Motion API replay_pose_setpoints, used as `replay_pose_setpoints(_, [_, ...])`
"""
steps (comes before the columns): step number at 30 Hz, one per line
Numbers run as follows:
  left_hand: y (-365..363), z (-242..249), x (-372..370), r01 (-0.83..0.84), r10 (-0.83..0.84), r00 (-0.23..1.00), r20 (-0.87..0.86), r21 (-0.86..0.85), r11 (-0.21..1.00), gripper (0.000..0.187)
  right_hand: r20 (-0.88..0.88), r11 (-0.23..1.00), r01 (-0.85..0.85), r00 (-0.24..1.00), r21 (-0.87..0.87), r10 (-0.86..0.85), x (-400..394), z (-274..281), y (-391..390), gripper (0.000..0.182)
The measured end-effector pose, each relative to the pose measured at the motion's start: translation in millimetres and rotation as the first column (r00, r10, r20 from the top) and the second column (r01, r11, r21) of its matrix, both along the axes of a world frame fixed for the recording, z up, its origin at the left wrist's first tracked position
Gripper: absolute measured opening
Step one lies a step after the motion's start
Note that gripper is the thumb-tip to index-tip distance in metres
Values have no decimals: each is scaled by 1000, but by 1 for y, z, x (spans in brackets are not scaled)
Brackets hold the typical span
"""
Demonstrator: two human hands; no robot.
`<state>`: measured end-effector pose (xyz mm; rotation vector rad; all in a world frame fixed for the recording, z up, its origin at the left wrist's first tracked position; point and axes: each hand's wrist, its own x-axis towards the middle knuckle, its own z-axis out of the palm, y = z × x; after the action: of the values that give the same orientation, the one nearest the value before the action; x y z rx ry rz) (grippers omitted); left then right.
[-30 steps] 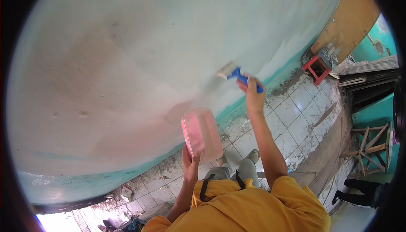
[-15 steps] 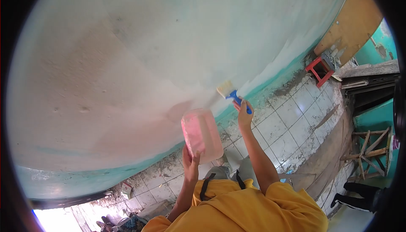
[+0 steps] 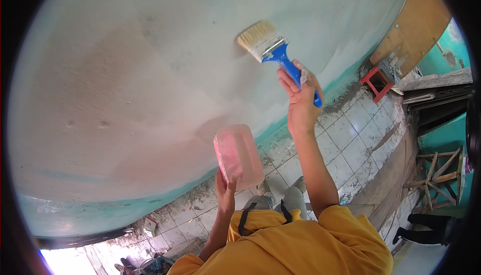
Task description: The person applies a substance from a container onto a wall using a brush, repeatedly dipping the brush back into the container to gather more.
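Observation:
My right hand grips the blue handle of a wide paintbrush, fingers wrapped round it. The brush's pale bristles point up and left, raised in front of the wall, which is coated in whitish paint over turquoise. Lower down, my left hand holds a pink translucent plastic container by its near left side, thumb over the rim. Pale pink shows inside the container, and a shadow falls on the wall beside it.
Dirty white floor tiles run along the wall's foot, with debris at the edge. A red stool stands at the right, near stacked boards. Farther right is a wooden frame. Dark clothing shows at lower right.
My right hand has lifted the paintbrush up and closer to the camera, from low by the wall's turquoise edge to higher before the wall. My left hand and the container have barely moved.

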<state>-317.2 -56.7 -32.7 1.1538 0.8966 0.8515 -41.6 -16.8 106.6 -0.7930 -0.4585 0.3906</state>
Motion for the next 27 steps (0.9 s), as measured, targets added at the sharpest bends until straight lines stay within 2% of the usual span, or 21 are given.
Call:
replay_pose_setpoints(3, [1,-5,-6,1,-1,1000,-27,21,1000,69,-75,998,14,997,-59,-19,-6,-95,14,41])
replay_pose_setpoints(5, [-1,-5,-10,29,-28,999,-47,5,1000,77,-148,984,6,988,-180,-33,-15,-159,9,41])
replay_pose_setpoints(7, [0,-6,-13,26,-25,997,-69,3,1000,76,-170,952,6,984,-307,-62,-17,-223,3,39])
replay_pose_setpoints(8, [-2,-7,-14,30,-30,996,-89,-1,1000,76,-174,951,3,983,-310,-60,-15,-251,0,39])
replay_pose_setpoints(10, [-3,-11,-14,17,-17,997,-79,-2,1000,74,-217,884,-40,974,-465,-70,-12,-283,-6,37])
replay_pose_setpoints(11, [-3,-12,-13,3,-3,998,-64,2,1000,72,-217,884,-36,973,-466,-75,-10,-287,-7,37])
replay_pose_setpoints(14, [-5,-9,-7,-6,6,1000,-25,-16,1000,72,-180,841,-37,981,-540,-72,-6,-262,-5,35])
replay_pose_setpoints(17, [-6,3,1,-6,6,1000,-11,-30,1000,70,-118,893,-32,993,-448,-24,-8,-168,-1,34])
replay_pose_setpoints(19, [-5,3,5,-13,12,1000,-14,-17,1000,69,-70,946,-23,998,-325,0,-10,-94,-4,35])
replay_pose_setpoints(20, [-5,2,7,-24,24,999,-23,-4,1000,67,-64,946,-16,998,-324,-5,-10,-67,-5,35])
replay_pose_setpoints(21, [-4,4,9,-20,20,1000,-18,-7,1000,67,-44,974,-16,999,-227,6,-11,-44,-8,35])
replay_pose_setpoints(22, [-2,6,11,-13,13,1000,-29,6,1000,66,-25,991,-21,1000,-129,18,-11,-27,-12,36])
replay_pose_setpoints(25, [1,17,22,-2,4,999,-33,42,999,66,11,998,-15,1000,-68,16,-12,-2,-23,36])
replay_pose_setpoints(27, [2,29,30,-5,6,1000,-28,61,998,67,2,996,-35,999,-79,35,-11,-11,-35,34])
